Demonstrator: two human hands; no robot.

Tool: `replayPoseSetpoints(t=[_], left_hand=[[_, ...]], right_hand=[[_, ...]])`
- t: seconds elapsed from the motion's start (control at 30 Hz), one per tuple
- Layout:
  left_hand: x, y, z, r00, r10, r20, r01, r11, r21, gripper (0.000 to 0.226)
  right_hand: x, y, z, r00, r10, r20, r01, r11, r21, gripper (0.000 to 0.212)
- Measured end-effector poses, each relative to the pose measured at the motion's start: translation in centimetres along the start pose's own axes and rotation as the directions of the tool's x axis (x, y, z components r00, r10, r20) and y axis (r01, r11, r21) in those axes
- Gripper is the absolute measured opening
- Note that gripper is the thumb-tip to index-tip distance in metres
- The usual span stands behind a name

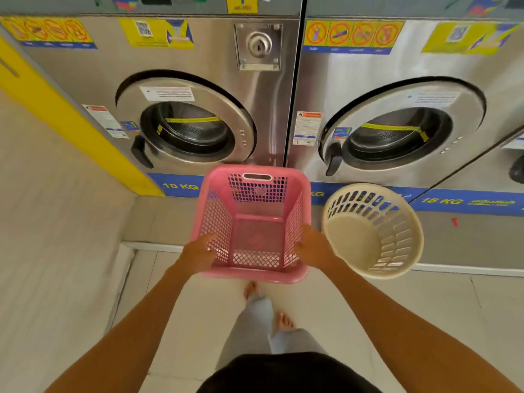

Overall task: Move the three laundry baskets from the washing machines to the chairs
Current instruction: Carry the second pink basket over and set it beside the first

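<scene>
A pink square laundry basket (pixel 256 231) with mesh walls is held in front of me, empty, above the floor. My left hand (pixel 198 252) grips its left rim and my right hand (pixel 312 248) grips its right rim. To its right a cream round basket (pixel 371 231), also empty, stands tilted on the raised ledge below the washing machines. A third basket and the chairs are out of view.
Two steel front-loading washing machines, the left washing machine (pixel 184 129) and the right washing machine (pixel 397 131), stand side by side with doors shut. A raised ledge (pixel 158 219) runs under them. A tiled wall (pixel 51 222) closes the left. My bare feet stand on the tile floor (pixel 368 313).
</scene>
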State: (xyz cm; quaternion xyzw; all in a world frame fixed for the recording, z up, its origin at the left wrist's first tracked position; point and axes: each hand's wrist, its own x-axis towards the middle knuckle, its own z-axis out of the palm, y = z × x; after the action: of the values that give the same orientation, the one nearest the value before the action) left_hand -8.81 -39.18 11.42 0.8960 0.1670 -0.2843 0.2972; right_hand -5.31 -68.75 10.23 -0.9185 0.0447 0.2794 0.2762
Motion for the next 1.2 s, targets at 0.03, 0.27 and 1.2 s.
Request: replayPoseSetpoints(t=[0.03, 0.27, 1.2], left_hand=[[1.3, 0.0, -0.5, 1.000, -0.006, 0.008, 0.006, 1.000, 0.017, 0.056], [10.7, -2.0, -1.7, 0.999, -0.041, 0.009, 0.041, 0.997, 0.065, 0.058], [17.7, -8.0, 3.1, 0.974, -0.094, -0.204, 0.136, 0.970, 0.203, 0.074]], right_hand=[[0.8, 0.0, -0.2, 1.000, 0.015, 0.001, -0.015, 1.000, -0.020, 0.035], [7.2, 1.0, 0.8, 0.988, 0.150, -0.028, -0.152, 0.987, -0.059, 0.044], [15.2, 5.3, 7.2, 0.973, 0.027, -0.230, -0.022, 0.999, 0.026, 0.089]])
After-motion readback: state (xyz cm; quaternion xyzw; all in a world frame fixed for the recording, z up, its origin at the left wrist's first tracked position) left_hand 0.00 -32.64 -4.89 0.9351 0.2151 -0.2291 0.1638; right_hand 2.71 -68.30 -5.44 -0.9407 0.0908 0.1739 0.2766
